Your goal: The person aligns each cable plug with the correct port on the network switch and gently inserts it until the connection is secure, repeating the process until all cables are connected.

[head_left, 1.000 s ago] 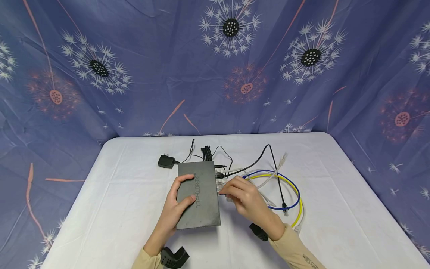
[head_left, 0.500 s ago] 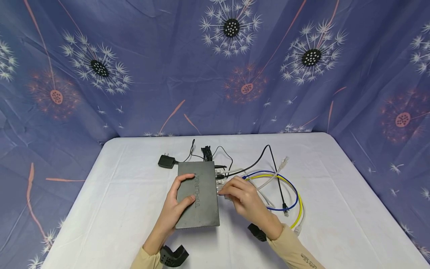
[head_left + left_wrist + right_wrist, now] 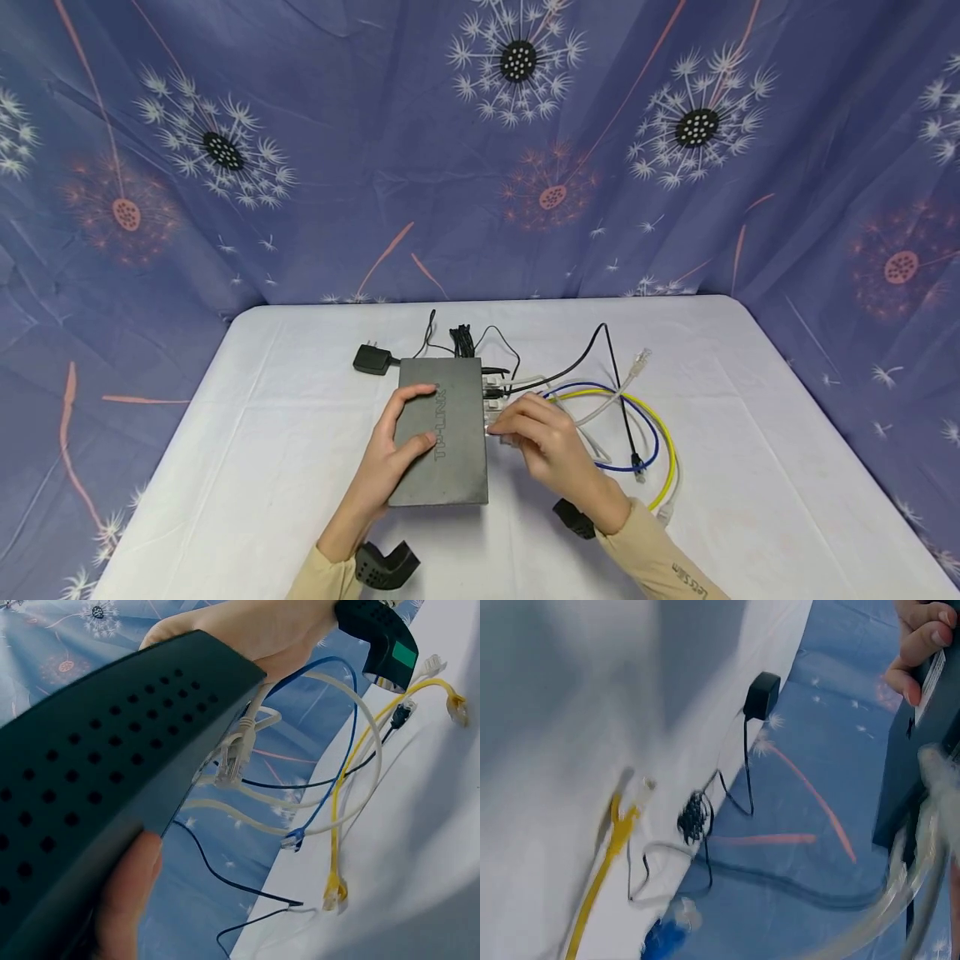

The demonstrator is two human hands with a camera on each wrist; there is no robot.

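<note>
My left hand (image 3: 382, 454) grips a dark TP-LINK network switch (image 3: 450, 479), thumb and a finger lying on its top face. The switch is lifted off the table, with its port side facing right. My right hand (image 3: 551, 437) pinches the end of a blue network cable (image 3: 656, 442) close to that side; the fingers hide the plug, and I cannot tell whether it sits in a port. In the left wrist view, a white cable's clear plug (image 3: 229, 765) is beside the ports. A black cable (image 3: 577, 362) and pale cables also run from the port side.
A yellow cable (image 3: 671, 467) curves on the white tablecloth at right, near a loose pale plug (image 3: 641, 360) and a black plug (image 3: 637, 468). Behind the switch are a black power adapter (image 3: 372, 360) and its bundled cord (image 3: 462, 340). A patterned curtain (image 3: 337, 167) hangs behind.
The switch tilts a little and its near edge shifts slightly away. The blue cable's loop draws slightly left. My right hand keeps its pinch at the port side.
</note>
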